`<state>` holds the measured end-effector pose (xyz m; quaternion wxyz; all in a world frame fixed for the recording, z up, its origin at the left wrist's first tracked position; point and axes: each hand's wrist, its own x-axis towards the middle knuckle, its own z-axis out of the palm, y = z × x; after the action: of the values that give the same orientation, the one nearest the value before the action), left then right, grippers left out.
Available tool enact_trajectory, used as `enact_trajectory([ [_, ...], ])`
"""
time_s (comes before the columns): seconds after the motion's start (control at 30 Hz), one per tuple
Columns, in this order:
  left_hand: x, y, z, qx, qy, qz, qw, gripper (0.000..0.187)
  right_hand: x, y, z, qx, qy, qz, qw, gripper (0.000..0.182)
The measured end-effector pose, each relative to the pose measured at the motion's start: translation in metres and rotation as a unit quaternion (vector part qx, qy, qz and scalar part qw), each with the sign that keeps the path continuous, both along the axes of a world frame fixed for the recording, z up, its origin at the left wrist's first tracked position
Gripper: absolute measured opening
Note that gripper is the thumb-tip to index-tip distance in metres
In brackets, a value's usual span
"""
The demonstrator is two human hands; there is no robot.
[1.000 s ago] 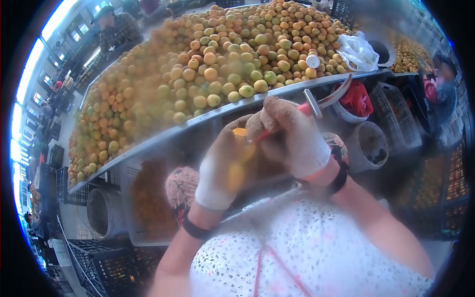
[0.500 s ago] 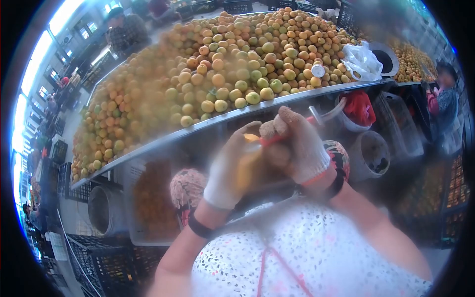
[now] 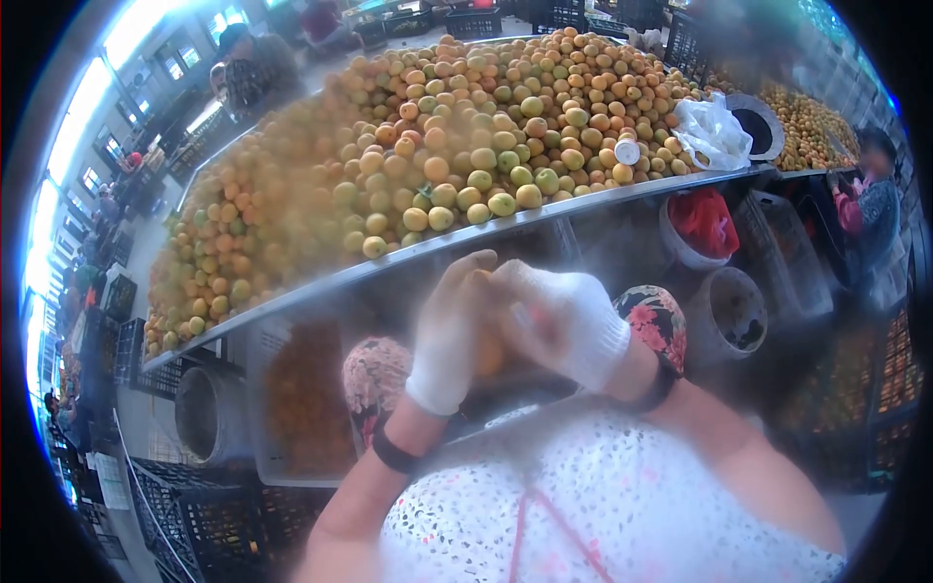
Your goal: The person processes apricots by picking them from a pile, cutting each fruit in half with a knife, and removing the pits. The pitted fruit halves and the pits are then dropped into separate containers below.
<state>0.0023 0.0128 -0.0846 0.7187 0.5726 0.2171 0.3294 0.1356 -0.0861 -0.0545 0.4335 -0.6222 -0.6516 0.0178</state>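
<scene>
My left hand (image 3: 450,335), in a whitish glove stained at the fingers, is closed round a blurred orange fruit (image 3: 491,352) above my lap. Touching it from the right, my right hand (image 3: 569,316) is gloved too, its fingers curled round a red-handled tool (image 3: 533,314) that is mostly hidden. Just beyond both hands runs the metal edge (image 3: 505,220) of a table heaped with orange and greenish fruits (image 3: 486,155).
A white plastic bag (image 3: 712,133) and a small white round container (image 3: 627,152) lie on the heap's right side. Buckets (image 3: 737,311) (image 3: 197,413) stand on both sides below the table, with an orange-filled bin (image 3: 303,389) at left. People (image 3: 875,194) (image 3: 251,70) are farther off.
My right hand has turned and lowered, so its back now shows and the tool's metal end is out of sight. The fruit is more covered. The view has shifted slightly.
</scene>
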Motion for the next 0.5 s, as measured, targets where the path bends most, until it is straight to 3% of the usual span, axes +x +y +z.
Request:
enact_trajectory([
  [0.13, -0.004, -0.003, 0.006, 0.01, 0.032, -0.006, 0.999, 0.039, -0.002, -0.004, 0.002, -0.018, 0.02, 0.034, 0.999, 0.037],
  [0.2, 0.001, 0.005, -0.024, 0.168, 0.024, 0.043, 0.985, 0.03, -0.003, -0.006, 0.006, -0.036, 0.025, 0.032, 0.999, 0.039],
  [0.27, -0.006, 0.0, -0.005, 0.123, 0.035, 0.013, 0.992, 0.033, -0.005, -0.008, 0.009, -0.096, 0.03, 0.008, 0.995, 0.036],
  [0.3, -0.008, -0.002, 0.001, 0.074, 0.048, -0.017, 0.996, 0.037, -0.006, -0.008, 0.006, -0.095, 0.03, 0.007, 0.995, 0.036],
  [0.43, -0.009, -0.001, -0.002, 0.06, 0.038, -0.016, 0.997, 0.038, -0.005, -0.008, 0.0, -0.043, 0.065, 0.046, 0.996, 0.026],
  [0.5, -0.01, 0.004, -0.003, 0.231, 0.059, 0.032, 0.971, 0.041, -0.003, -0.01, -0.001, -0.048, 0.07, 0.064, 0.994, 0.024],
])
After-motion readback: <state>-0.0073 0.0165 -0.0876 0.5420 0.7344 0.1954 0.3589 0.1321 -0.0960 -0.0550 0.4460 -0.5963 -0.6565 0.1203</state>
